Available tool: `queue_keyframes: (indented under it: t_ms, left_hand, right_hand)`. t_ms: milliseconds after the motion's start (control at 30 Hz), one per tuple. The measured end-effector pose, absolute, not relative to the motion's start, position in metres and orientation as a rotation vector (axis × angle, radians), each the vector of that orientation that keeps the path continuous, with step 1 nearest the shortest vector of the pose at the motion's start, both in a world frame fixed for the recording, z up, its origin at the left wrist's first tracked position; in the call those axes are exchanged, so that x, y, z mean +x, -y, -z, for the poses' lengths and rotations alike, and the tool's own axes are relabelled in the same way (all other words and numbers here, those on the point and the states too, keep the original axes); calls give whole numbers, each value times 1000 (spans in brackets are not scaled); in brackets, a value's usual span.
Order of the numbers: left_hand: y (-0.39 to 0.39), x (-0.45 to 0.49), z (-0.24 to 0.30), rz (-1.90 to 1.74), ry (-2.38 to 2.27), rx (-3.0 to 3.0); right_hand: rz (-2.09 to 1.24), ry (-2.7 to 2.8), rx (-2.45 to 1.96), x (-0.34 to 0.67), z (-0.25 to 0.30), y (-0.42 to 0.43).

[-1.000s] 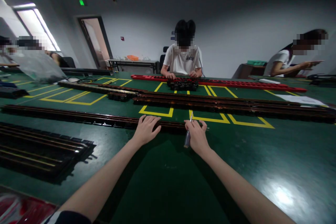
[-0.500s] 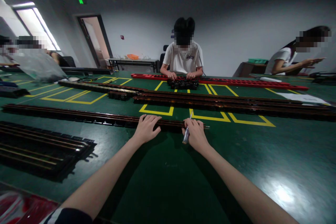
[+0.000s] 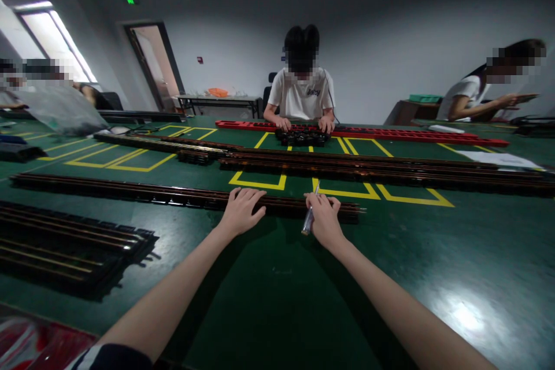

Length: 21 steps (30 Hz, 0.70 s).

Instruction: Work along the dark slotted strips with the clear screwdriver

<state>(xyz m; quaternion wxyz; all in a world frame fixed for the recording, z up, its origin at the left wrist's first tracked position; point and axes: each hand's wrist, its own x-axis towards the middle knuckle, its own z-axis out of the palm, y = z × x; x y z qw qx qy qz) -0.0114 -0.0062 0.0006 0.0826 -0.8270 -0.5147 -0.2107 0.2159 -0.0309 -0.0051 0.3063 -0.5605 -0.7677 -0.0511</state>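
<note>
A long, thin black rail strip [image 3: 173, 193] with copper-coloured lines lies across the green table in front of me. My left hand [image 3: 243, 211] rests over it, fingers spread across the top and thumb apart on the near side. To the right, my right hand [image 3: 324, 217] holds a screwdriver [image 3: 307, 223] with a clear purplish handle, its thin shaft pointing up and away. The fingers of that hand also touch the strip near its right end, where short metal tips stick out. What the fingertips do on the far side is hidden.
More black rail strips [image 3: 390, 170] lie beyond, and a stack of rail pieces [image 3: 65, 248] sits at near left. Across the table a co-worker [image 3: 301, 89] handles black parts by a red rail [image 3: 416, 135]. A plastic bag [image 3: 60, 107] stands at far left.
The rail strip has slid to the right, so more of its right end shows past my right hand. Both my hands stay in nearly the same place, the screwdriver still in the right.
</note>
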Motion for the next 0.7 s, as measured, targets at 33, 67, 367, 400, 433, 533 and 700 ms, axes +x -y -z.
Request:
queue_keyframes:
  t_ms: [33,67,367,400,433,533,700]
  left_hand:
    - [6,-11,-1,628,1538,-2469]
    - [6,-11,-1,625,1540,-2468]
    - [7,-11,-2,610,1534,-2487]
    - [7,-11,-2,613,1532,-2488]
    - [7,-11,-1,618,1530,-2487]
    - [6,-11,-1,637,1523,-2481]
    - [6,-11,-1,631,1541,-2478]
  right_hand:
    - [130,2039,-1456,217,5,31]
    - [128,2051,-1434,217,6,31]
    - [125,2079,-1501,214,4,30]
    - [131,2074,-1507,214,4,31]
    - [137,2070,-1509,213,4,31]
    - [152,2071,-1508,211,3,31]
    - [138,2033,-1547,215,3,29]
